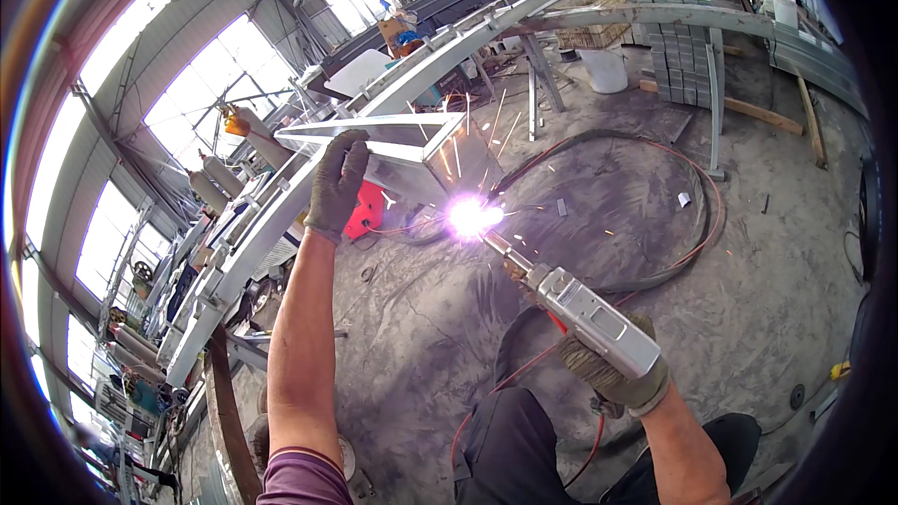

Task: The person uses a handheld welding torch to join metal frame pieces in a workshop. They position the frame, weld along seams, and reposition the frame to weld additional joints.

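My right hand [617, 369], in a dark work glove, is wrapped round the grip of a silver handheld welding torch [599, 313]. A blinding pinkish-white glare [472, 217] burns at the torch's tip, with sparks flying up from it. The glare sits against the lower corner of a welded metal frame [398, 168] of square tube and hides the joint itself. My left hand [339, 182], gloved too, is closed over the near tube of that frame, left of the glare. The frame rests on a long metal rail [245, 241].
A thick dark hose [687, 262] with a thin red line loops over the concrete floor and back to the torch. Behind the frame is a red object [367, 210]. Stacked metal tubes [681, 65] and a white bucket [606, 70] stand far right. Gas cylinders [210, 182] stand left.
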Tool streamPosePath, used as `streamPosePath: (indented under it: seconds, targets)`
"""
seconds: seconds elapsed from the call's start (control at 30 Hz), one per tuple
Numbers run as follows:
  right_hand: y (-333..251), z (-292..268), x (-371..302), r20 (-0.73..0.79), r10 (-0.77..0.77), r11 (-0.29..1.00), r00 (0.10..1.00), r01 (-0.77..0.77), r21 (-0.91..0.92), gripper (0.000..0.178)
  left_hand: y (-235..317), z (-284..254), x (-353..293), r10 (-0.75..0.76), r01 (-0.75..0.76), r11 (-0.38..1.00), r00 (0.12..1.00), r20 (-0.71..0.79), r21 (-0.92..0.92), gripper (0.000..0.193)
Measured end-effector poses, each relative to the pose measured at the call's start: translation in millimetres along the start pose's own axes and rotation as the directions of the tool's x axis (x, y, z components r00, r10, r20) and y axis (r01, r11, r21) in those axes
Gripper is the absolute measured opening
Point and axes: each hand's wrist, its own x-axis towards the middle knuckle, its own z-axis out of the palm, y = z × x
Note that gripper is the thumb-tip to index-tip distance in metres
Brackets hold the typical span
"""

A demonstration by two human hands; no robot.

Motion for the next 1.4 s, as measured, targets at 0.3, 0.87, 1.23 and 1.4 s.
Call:
streamPosePath:
  seconds: [0.3,0.87,1.23,1.4]
  targets:
    - [-15.9,-18.4,-3.4,0.07,0.255,0.77,0.964,-0.247,0.588,0.044,-0.8,2.3,-1.7,0.011,-0.011,0.997,1.0,-0.003,-0.073,0.027]
    - [-25.0,-13.7,13.2,-0.099,-0.005,0.918,0.995,0.044,0.395,0.039,-6.0,-0.6,-2.9,-0.012,0.012,0.999,1.0,0.012,-0.046,0.029]
    - [-15.6,-6.8,9.3,0.062,0.269,0.865,0.961,-0.269,0.424,0.04,-1.0,-0.4,-1.6,-0.008,0.008,1.0,1.0,0.016,-0.025,0.029]
    - [-24.1,-6.9,13.7,-0.029,0.211,0.894,0.977,-0.181,0.41,0.036,-2.0,-0.1,-1.6,-0.021,0.022,0.999,1.0,0.018,-0.032,0.03]
